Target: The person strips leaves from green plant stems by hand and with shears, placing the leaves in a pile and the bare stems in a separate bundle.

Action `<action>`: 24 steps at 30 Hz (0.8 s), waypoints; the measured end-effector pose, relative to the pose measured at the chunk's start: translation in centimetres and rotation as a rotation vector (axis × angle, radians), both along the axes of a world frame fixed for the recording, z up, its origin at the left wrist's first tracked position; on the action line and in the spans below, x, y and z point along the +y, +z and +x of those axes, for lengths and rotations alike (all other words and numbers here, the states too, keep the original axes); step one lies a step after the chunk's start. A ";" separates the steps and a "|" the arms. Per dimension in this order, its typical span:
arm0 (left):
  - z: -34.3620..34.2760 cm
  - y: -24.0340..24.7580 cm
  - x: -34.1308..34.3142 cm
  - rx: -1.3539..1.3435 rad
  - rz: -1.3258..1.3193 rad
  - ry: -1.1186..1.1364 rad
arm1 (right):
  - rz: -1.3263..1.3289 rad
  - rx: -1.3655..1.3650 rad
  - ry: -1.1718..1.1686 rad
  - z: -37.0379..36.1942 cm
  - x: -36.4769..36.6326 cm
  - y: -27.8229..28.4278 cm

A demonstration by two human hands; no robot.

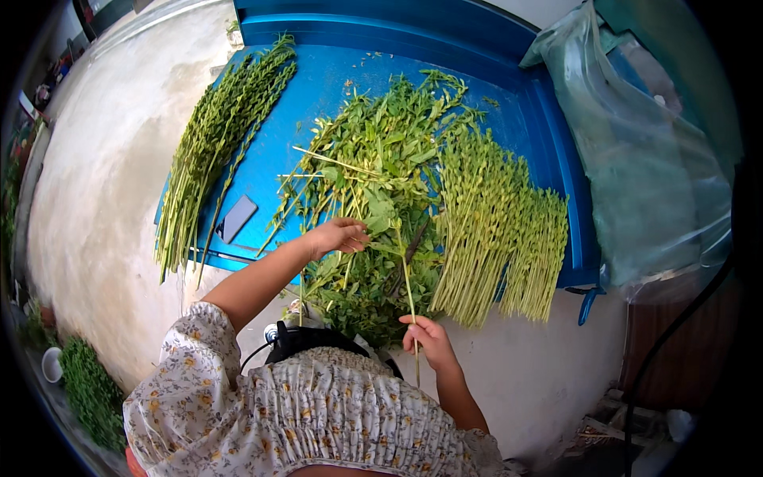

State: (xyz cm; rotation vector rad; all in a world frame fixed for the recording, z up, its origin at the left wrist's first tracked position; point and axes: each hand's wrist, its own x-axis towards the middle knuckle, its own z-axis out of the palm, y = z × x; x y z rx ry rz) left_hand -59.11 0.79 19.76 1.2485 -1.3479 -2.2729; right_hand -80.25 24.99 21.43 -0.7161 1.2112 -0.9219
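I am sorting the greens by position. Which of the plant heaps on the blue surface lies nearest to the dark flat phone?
The long narrow bundle of stems at the far left; its lower stems run beside the phone, while the other heaps lie further right.

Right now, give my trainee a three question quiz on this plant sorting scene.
1. True or false: the right hand pinches a thin green stem.
2. Where does the left hand rest? A) on the leafy pile B) on the dark phone C) on the plastic bag
3. What colour is the board under the plants?

Key: 1 true; 2 A; 3 blue.
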 end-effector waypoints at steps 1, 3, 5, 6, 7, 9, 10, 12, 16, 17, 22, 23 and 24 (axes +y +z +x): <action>-0.4 -1.4 0.0 -0.025 -0.005 -0.036 | 0.044 -0.047 -0.044 -1.2 1.4 0.7; -1.8 -2.3 0.4 -0.117 0.053 -0.079 | 0.054 0.029 -0.181 -2.6 4.2 3.6; -2.4 -5.0 0.1 -0.127 0.108 -0.096 | 0.011 0.018 -0.224 -3.6 7.2 7.0; -2.9 -5.7 0.0 -0.135 0.131 -0.111 | -0.014 0.011 -0.252 -3.6 8.5 8.3; -3.3 -6.3 -0.1 -0.123 0.139 -0.121 | -0.009 0.021 -0.285 -3.4 9.5 9.3; -4.5 -5.5 0.1 -0.058 0.157 -0.155 | -0.025 0.051 -0.356 -3.1 10.8 10.8; -5.3 -5.0 0.5 0.027 0.174 -0.171 | -0.013 0.076 -0.316 -2.8 11.3 10.6; -7.1 -2.4 1.5 0.190 0.205 -0.197 | 0.010 0.119 -0.230 -1.5 11.7 9.0; -9.8 2.4 1.7 0.320 0.280 -0.199 | 0.098 0.167 -0.067 -0.2 12.5 6.8; -9.6 4.0 1.7 0.329 0.299 -0.201 | 0.100 0.193 -0.022 0.2 12.3 6.3; -7.0 6.5 1.2 0.666 0.302 0.034 | 0.161 0.354 0.031 0.5 11.6 3.0; -6.2 6.8 1.1 0.651 0.239 0.043 | 0.129 0.425 0.041 0.1 11.8 1.2; -5.6 7.0 1.3 0.637 0.180 0.047 | 0.101 0.499 0.045 -0.6 12.5 -1.3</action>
